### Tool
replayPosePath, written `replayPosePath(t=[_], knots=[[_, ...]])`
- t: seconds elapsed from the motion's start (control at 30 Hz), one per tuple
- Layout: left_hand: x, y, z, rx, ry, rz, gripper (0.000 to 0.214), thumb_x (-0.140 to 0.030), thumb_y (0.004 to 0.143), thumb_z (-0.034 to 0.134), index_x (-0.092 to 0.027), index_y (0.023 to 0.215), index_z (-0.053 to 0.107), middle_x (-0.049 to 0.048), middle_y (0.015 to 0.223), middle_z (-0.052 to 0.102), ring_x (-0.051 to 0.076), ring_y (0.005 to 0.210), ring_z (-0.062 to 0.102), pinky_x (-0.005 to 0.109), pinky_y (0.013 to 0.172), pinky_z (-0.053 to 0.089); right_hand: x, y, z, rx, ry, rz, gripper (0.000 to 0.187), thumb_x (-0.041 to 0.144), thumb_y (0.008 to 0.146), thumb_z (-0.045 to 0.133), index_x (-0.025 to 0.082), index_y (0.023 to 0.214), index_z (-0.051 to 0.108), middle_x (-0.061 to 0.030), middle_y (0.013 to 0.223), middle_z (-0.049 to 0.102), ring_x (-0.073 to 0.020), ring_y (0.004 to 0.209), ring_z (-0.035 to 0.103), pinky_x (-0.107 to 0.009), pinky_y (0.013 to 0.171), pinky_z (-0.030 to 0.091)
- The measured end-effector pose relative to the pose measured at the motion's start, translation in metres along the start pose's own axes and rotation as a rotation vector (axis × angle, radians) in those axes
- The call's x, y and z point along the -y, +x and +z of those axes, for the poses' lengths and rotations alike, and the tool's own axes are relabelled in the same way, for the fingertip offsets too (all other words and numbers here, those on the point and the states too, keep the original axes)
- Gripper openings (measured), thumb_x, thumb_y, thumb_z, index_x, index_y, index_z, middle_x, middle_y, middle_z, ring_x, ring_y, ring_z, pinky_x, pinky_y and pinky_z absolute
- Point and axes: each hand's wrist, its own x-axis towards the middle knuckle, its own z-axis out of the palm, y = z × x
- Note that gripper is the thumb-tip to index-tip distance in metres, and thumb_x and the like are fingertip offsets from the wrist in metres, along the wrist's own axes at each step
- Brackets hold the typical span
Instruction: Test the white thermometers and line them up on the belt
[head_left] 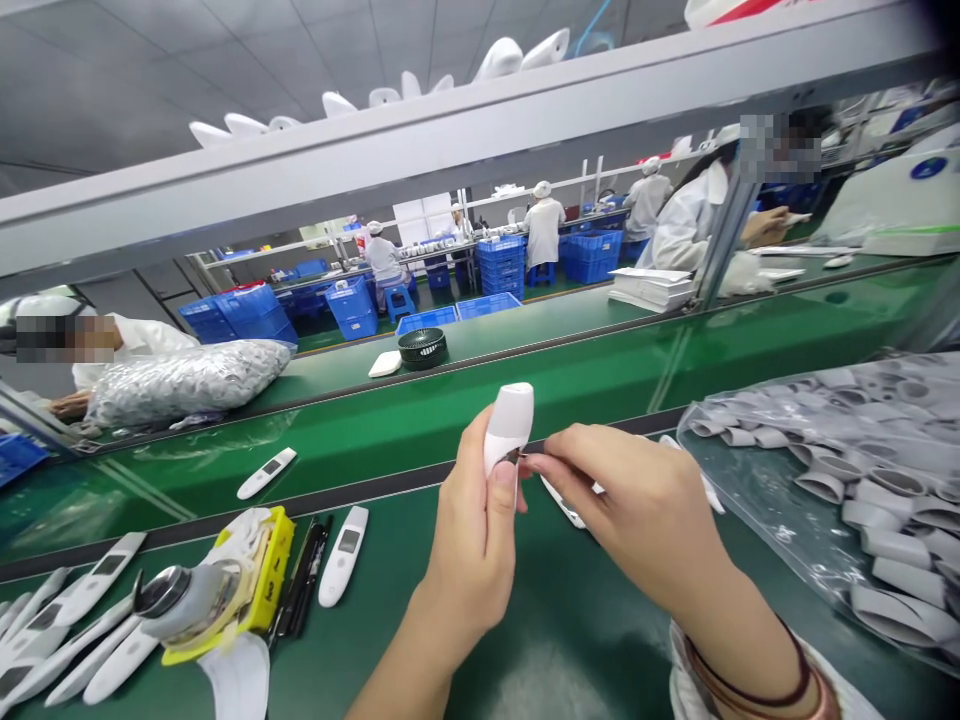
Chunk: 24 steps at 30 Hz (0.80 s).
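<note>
My left hand (476, 540) is wrapped round a white handheld thermometer (511, 420), held upright with its grey-capped head at the top. The fingers hide most of its body. My right hand (637, 510) is closed in a pinch, thumb and forefinger touching the thermometer's side near a small dark spot below the cap. Whatever lies between those fingertips is too small to make out. Behind the right hand, a white piece (562, 500) on the bench is partly covered. Another white thermometer (345, 557) lies to the left of my left hand.
Several thermometers (97, 580) are piled at the left, beside a yellow tray (274, 570) with a bottle (180, 600) and dark pens (304, 575). A clear bag of grey caps (892, 500) lies at right. One thermometer (266, 473) rests on the green conveyor (360, 430). Co-workers sit opposite.
</note>
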Motion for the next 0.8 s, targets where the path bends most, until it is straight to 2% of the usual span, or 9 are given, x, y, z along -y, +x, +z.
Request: replayPosePath(t=[0.07, 0.13, 0.23, 0.33, 0.4, 0.5, 0.57, 0.7, 0.8], knots=[[0.001, 0.003, -0.003, 0.02, -0.089, -0.079, 0.033, -0.047, 0.104, 0.046, -0.021, 0.121, 0.058, -0.0001, 0.081, 0.059, 0.011, 0.06, 0.05, 0.021, 0.053, 0.043, 0.0, 0.0, 0.002, 0.029, 0.033, 0.011, 0.036, 0.029, 0.103, 0.053, 0.02, 0.069, 0.058, 0.0014, 0.057, 0.058, -0.0106, 0.049, 0.049, -0.027, 0.05, 0.031], [0.003, 0.007, -0.006, 0.098, -0.305, -0.199, 0.031, -0.046, 0.103, 0.048, -0.019, 0.114, 0.058, -0.0021, 0.073, 0.057, 0.008, 0.049, 0.046, 0.018, 0.043, 0.037, 0.0, 0.001, 0.004, 0.11, 0.157, 0.052, 0.037, 0.029, 0.103, 0.053, 0.02, 0.068, 0.057, 0.0036, 0.055, 0.055, -0.0088, 0.046, 0.045, -0.025, 0.047, 0.031], [0.005, 0.011, -0.01, 0.182, -0.483, -0.281, 0.037, -0.042, 0.101, 0.05, -0.018, 0.129, 0.051, -0.0029, 0.067, 0.059, 0.006, 0.041, 0.044, 0.015, 0.037, 0.035, -0.002, 0.003, 0.004, 0.127, 0.28, 0.081, 0.029, 0.026, 0.101, 0.058, 0.019, 0.073, 0.059, 0.0038, 0.058, 0.058, -0.0085, 0.048, 0.047, -0.023, 0.048, 0.034], [0.005, 0.013, -0.012, 0.203, -0.509, -0.329, 0.053, -0.038, 0.1, 0.051, -0.022, 0.149, 0.038, -0.002, 0.067, 0.062, 0.007, 0.042, 0.047, 0.014, 0.038, 0.037, -0.006, 0.005, 0.002, 0.034, 0.264, -0.055, 0.009, 0.021, 0.099, 0.058, 0.019, 0.097, 0.067, 0.0009, 0.068, 0.064, -0.0113, 0.056, 0.055, -0.024, 0.053, 0.039], [0.005, 0.012, -0.013, 0.249, -0.53, -0.365, 0.059, -0.031, 0.097, 0.053, -0.02, 0.153, 0.036, -0.001, 0.068, 0.062, 0.007, 0.043, 0.047, 0.013, 0.038, 0.037, -0.008, 0.006, 0.002, 0.03, 0.24, -0.187, 0.018, 0.013, 0.099, 0.053, 0.02, 0.107, 0.068, 0.0005, 0.07, 0.066, -0.012, 0.057, 0.057, -0.025, 0.053, 0.039], [0.005, 0.011, -0.013, 0.314, -0.546, -0.393, 0.069, -0.019, 0.087, 0.053, -0.019, 0.154, 0.036, 0.0005, 0.074, 0.063, 0.007, 0.046, 0.049, 0.015, 0.04, 0.039, -0.01, 0.006, 0.004, -0.003, 0.221, -0.259, 0.025, 0.005, 0.096, 0.049, 0.021, 0.098, 0.069, 0.001, 0.066, 0.068, -0.0121, 0.056, 0.06, -0.025, 0.052, 0.041], [0.005, 0.009, -0.012, 0.315, -0.537, -0.393, 0.073, -0.013, 0.084, 0.05, -0.021, 0.155, 0.036, 0.0005, 0.078, 0.063, 0.007, 0.05, 0.051, 0.016, 0.044, 0.042, -0.008, 0.004, 0.006, -0.07, 0.293, -0.205, 0.023, 0.006, 0.094, 0.052, 0.022, 0.095, 0.068, 0.001, 0.064, 0.067, -0.0129, 0.056, 0.061, -0.025, 0.052, 0.043], [0.002, 0.004, -0.009, 0.238, -0.504, -0.333, 0.069, -0.011, 0.089, 0.046, -0.024, 0.156, 0.035, -0.0004, 0.081, 0.06, 0.008, 0.055, 0.05, 0.018, 0.049, 0.043, -0.001, -0.002, 0.006, -0.186, 0.449, -0.026, 0.02, 0.006, 0.091, 0.064, 0.024, 0.099, 0.067, -0.0009, 0.073, 0.072, -0.0131, 0.06, 0.066, -0.024, 0.049, 0.047], [-0.002, 0.0, -0.007, 0.167, -0.443, -0.281, 0.068, -0.012, 0.092, 0.044, -0.026, 0.157, 0.032, -0.0033, 0.073, 0.055, 0.009, 0.057, 0.047, 0.018, 0.051, 0.042, 0.003, -0.005, 0.005, -0.242, 0.339, -0.08, 0.021, 0.005, 0.088, 0.07, 0.022, 0.1, 0.067, -0.0046, 0.08, 0.076, -0.0154, 0.07, 0.072, -0.024, 0.058, 0.054]])
